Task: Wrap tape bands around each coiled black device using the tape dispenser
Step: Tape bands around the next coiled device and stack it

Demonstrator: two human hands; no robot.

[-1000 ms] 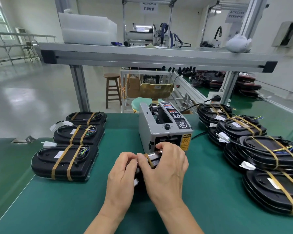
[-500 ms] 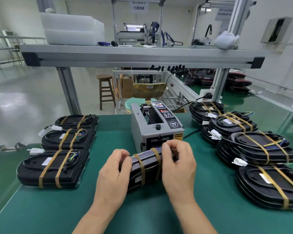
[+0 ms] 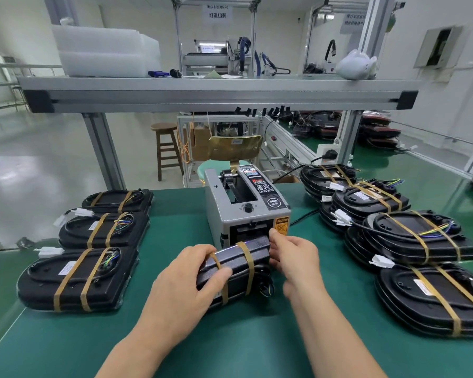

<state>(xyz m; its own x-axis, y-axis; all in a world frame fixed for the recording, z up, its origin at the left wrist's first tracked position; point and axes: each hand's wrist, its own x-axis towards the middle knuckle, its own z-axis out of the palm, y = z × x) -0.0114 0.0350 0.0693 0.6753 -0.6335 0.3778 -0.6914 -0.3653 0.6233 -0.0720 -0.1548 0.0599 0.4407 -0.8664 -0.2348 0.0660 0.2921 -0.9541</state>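
Now both hands hold the black device (image 3: 235, 271) near the middle: left hand (image 3: 186, 285) at 9 o'clock, right hand (image 3: 295, 257) at 3. Fingers (image 3: 277, 236) curl closed around it. Press each tape band (image 3: 247, 264) flat. Tape dispenser (image 3: 243, 211) sits at 12, just behind.

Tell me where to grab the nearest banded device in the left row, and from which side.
Take the nearest banded device by its two long edges, coming down from above with the fingers on bare black casing either side of the two tape bands. It lies flat on the green mat, and its white connector on loose wires trails off the far left corner, so avoid lifting by that.
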